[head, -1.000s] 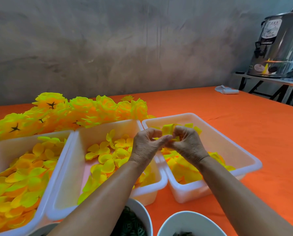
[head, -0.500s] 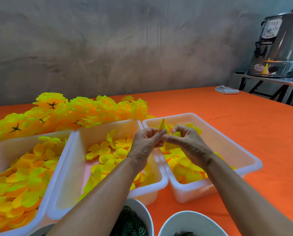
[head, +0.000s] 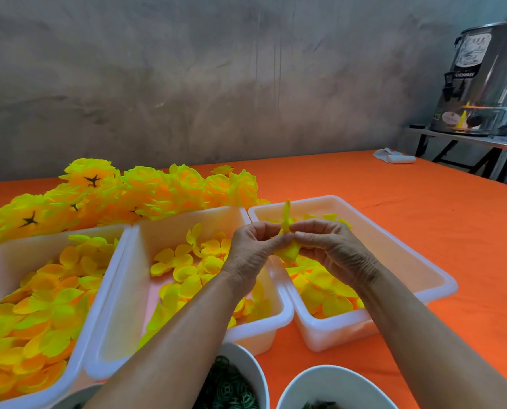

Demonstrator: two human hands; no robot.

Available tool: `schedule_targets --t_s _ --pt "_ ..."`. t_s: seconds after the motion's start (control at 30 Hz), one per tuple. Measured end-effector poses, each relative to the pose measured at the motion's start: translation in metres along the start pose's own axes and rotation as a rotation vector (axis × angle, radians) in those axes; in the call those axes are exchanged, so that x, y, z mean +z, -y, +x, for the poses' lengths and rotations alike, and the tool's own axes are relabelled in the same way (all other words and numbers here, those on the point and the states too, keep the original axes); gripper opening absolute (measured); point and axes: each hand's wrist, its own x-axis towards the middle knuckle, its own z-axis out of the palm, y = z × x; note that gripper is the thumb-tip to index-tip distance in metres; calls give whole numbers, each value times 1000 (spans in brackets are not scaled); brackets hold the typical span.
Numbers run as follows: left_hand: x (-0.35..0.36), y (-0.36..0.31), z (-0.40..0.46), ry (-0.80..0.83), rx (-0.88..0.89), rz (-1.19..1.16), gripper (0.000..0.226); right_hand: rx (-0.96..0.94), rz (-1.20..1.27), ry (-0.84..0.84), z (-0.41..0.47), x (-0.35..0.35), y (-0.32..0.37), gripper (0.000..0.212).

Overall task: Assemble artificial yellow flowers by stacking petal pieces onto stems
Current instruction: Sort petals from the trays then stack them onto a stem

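Petal piece point(head: 291, 251) — stem hidden

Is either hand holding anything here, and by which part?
Both: left hand and right hand pinch one folded yellow petal piece at its middle, over the right tray.

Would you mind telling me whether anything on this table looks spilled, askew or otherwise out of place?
Nothing stands out. The loose petals stay inside the white trays, the finished flowers lie heaped behind them, and both hands, left hand and right hand, hold one petal piece.
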Motion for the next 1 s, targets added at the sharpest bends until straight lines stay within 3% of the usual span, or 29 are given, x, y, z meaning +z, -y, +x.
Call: schedule_targets --t_s 0.2,0.37,0.47,0.57,0.7,0.87,1.0 --pt "1 0 0 -35 21 0 16 -84 -160 -181 1 1 -2 13" --pt "0 -1 0 -119 28 20 8 -87 -106 -236 2 0 -2 6" --pt "1 0 2 -194 55 99 12 -182 -388 -350 5 -2 -7 17" --pt "3 1 2 -217 88 164 15 -241 -664 -486 12 -4 -9 10" --pt "-2 3 5 -290 109 188 15 -188 -743 -770 18 -19 -6 16" --pt "0 1 2 -250 96 132 17 -106 -376 -551 12 -11 -9 14" --pt "0 -2 2 -254 49 -25 15 -122 -380 -513 11 -13 -12 13"
